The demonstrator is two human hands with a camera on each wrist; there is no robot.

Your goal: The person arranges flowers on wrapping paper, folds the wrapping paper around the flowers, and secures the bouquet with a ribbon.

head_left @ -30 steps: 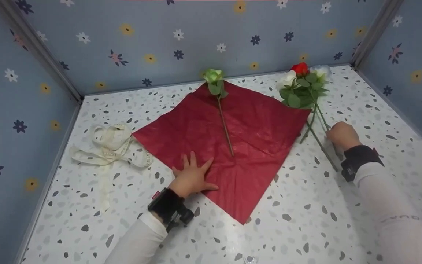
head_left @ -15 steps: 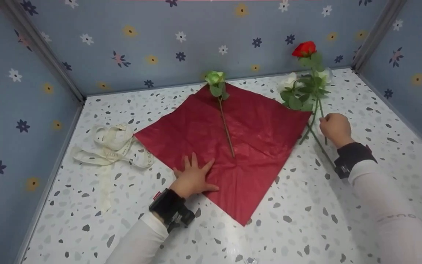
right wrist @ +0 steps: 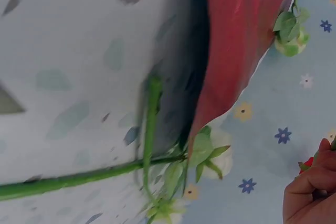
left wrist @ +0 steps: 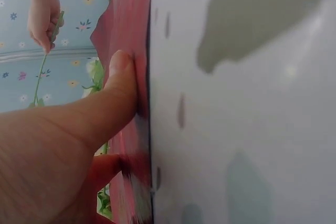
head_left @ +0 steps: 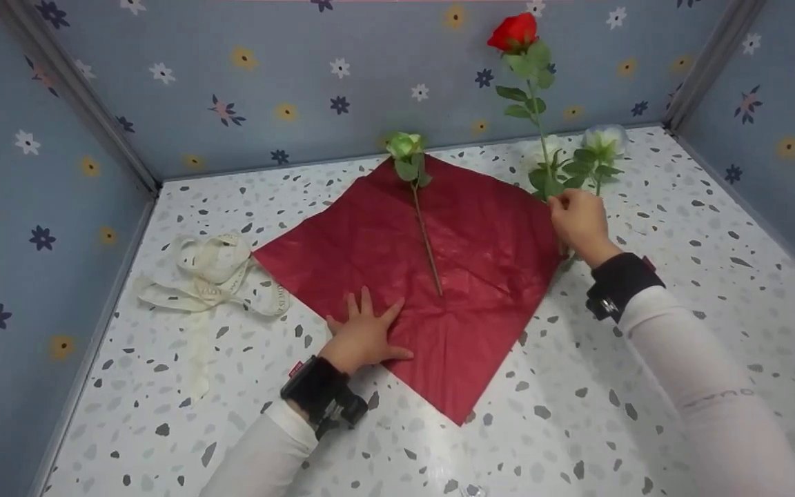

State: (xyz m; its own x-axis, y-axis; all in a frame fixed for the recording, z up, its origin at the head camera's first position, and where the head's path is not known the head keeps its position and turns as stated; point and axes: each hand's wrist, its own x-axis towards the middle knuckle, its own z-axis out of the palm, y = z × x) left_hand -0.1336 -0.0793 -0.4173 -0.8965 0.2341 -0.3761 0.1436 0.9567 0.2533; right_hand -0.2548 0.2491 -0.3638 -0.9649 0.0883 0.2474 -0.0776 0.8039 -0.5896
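Note:
My left hand [head_left: 364, 336] rests with fingers spread on the lower left edge of a red sheet of wrapping paper [head_left: 487, 235]. Its thumb also shows pressing the sheet in the left wrist view. With curled fingers, my right hand [head_left: 580, 221] grips the stem of a red rose [head_left: 515, 32], held up over the sheet's right corner. The lower stem is partly hidden by the hand. A green rose [head_left: 404, 145] lies on the paper, its bloom at the far corner and its stem [head_left: 427, 241] pointing toward me.
Two pale roses, one whitish [right wrist: 223, 158] and one with a clear bluish rim [head_left: 606, 143], lie at the back right. Loops of cream printed ribbon [head_left: 211, 293] lie left of the paper. Flower-patterned panels [head_left: 370, 69] enclose the speckled tabletop [head_left: 397, 455] at the back and sides.
My right hand has lifted the red rose from beside the pale roses and carried it up and left to the paper's right corner. The left hand has stayed in place.

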